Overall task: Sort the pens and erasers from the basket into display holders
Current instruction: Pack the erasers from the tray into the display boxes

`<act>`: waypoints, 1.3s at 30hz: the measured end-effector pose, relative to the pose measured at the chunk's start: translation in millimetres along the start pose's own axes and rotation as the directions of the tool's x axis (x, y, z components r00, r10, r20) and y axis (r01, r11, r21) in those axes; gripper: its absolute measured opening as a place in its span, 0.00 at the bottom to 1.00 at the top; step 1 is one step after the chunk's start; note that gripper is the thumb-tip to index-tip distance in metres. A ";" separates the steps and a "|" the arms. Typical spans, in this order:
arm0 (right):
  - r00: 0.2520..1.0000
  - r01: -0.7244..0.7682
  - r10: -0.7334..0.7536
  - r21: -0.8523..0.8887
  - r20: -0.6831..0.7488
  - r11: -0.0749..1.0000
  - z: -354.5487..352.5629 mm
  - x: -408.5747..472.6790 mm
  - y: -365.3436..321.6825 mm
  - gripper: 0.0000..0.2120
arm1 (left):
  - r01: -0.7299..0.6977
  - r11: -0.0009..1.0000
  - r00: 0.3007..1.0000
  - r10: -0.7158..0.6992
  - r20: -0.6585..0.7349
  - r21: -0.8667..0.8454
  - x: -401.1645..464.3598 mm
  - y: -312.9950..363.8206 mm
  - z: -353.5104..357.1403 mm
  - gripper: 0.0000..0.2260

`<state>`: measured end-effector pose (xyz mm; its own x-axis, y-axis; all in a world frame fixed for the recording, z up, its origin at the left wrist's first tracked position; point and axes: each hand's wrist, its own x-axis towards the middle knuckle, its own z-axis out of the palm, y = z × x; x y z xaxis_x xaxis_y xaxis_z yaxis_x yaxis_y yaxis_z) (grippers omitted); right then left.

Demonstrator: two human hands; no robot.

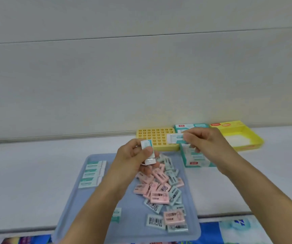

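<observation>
Erasers (159, 189) heaped loose in blue tray (187, 191) on white surface (27, 182): pink and pale green blocks, barcoded sleeves. Yellow grid holder (156, 138), teal box (196, 158) and yellow box (247, 136) behind tray. Left hand (134, 155) fingers clamped on white eraser (147, 152), upright; right hand (206, 141) fingers pinching second white eraser (176, 138), level, over grid holder.
</observation>
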<state>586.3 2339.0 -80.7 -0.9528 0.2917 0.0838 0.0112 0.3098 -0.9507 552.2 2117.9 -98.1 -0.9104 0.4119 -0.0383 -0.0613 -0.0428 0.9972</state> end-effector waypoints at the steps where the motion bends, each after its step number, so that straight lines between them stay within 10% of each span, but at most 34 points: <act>1: 0.995 -0.002 -0.001 -0.034 -0.095 0.999 -14.2 6.2 4.5 0.09 | -0.001 1.000 1.000 0.001 0.003 0.001 3.7 -0.2 3.8 0.07; 15: 0.968 -0.192 0.111 -0.377 -0.226 0.906 -20.1 43.2 52.2 0.06 | 0.081 0.988 0.997 -0.078 0.029 -0.128 26.7 -6.9 28.6 0.10; 22: 0.968 -0.064 -0.120 -0.680 -0.220 0.731 -11.5 35.5 55.7 0.08 | 0.069 0.981 0.997 -0.062 0.042 -0.181 29.3 -9.1 27.3 0.15; 26: 0.933 0.322 -0.357 -0.353 -0.036 0.878 -9.3 22.6 29.0 0.03 | -0.039 0.989 0.999 0.042 -0.020 0.145 33.0 -5.0 34.9 0.11; 31: 0.927 0.332 -0.292 -0.153 0.235 0.931 -22.1 15.7 4.7 0.06 | -0.262 0.768 0.952 0.305 0.027 0.585 42.8 1.4 60.8 0.06; 34: 0.961 0.270 -0.249 -0.219 0.119 0.937 -48.9 19.3 16.7 0.08 | -0.271 0.673 0.946 0.320 0.060 0.688 49.0 0.2 76.8 0.12; 39: 0.987 0.104 -0.154 -0.578 -0.037 0.810 -85.1 20.9 49.6 0.13 | -0.387 0.208 0.922 0.076 0.380 0.898 54.3 -22.8 90.0 0.26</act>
<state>592.8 2437.5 -100.8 -0.9313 0.2738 0.2400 0.0847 0.8040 -0.5885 541.0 2223.1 -117.1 -0.6886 0.7223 0.0646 0.7073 0.6493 0.2795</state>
